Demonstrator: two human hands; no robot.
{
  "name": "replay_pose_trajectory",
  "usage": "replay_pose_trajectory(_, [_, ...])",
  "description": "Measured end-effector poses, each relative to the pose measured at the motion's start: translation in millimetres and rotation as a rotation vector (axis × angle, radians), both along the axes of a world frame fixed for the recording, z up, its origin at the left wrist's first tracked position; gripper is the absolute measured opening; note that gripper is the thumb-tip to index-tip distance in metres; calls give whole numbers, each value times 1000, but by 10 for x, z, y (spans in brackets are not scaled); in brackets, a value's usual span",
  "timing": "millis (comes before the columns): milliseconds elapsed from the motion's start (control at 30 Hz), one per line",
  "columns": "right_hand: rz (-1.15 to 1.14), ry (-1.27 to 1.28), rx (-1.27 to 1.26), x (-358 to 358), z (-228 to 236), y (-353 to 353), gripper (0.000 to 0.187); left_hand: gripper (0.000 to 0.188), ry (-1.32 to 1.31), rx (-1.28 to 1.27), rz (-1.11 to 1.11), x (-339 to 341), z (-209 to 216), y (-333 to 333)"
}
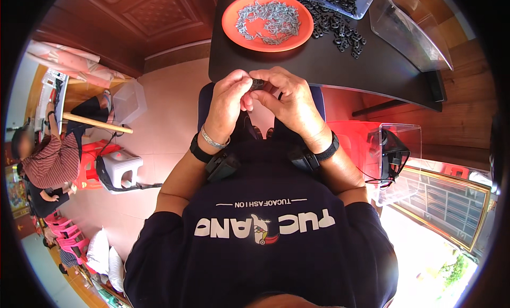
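Note:
Just in front of the black table's near edge, my two hands meet around a small black part (257,84). My left hand (232,98) pinches it from the left, thumb and fingers closed. From the other side my right hand (289,98) grips it too, its fingers curled over and partly hiding it. The piece looks like black plastic; its exact kind is too small to tell. Beyond my hands stands an orange plate (231,32) with many small silvery screws (281,22). Beside the plate lie loose small black parts (348,38), spread on the table.
A clear plastic bin (366,1) of black parts stands at the table's (308,69) back. Right of it is another clear container (409,34). A clear box with a black device (396,154) sits right of me. At left, another person (53,162) is near a grey stool (122,167).

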State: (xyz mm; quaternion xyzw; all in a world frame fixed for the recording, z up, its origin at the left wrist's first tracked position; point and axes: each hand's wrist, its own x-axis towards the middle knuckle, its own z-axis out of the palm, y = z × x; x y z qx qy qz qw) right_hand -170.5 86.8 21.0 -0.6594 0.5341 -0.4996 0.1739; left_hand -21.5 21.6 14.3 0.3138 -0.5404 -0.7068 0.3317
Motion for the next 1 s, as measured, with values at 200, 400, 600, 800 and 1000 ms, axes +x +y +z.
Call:
replay_pose_trajectory(200, [73,-270,37,-21,12,29,36,20,-8,-267,-37,77,106,45])
replay_pose_trajectory(400, [141,-367,104,-10,74,95,32,10,32,-419,21,166,223,129])
replay_pose_trajectory(600, [148,-360,52,-36,70,73,35,37,532,-1148,82,415,1062,470])
replay_pose_trajectory(800, [126,-349,103,-1,38,54,35,66,1378,-1627,-140,42,1533,618])
replay_pose_trajectory(1000, [82,-290,52,-11,120,98,36,33,-50,-917,218,355,869,75])
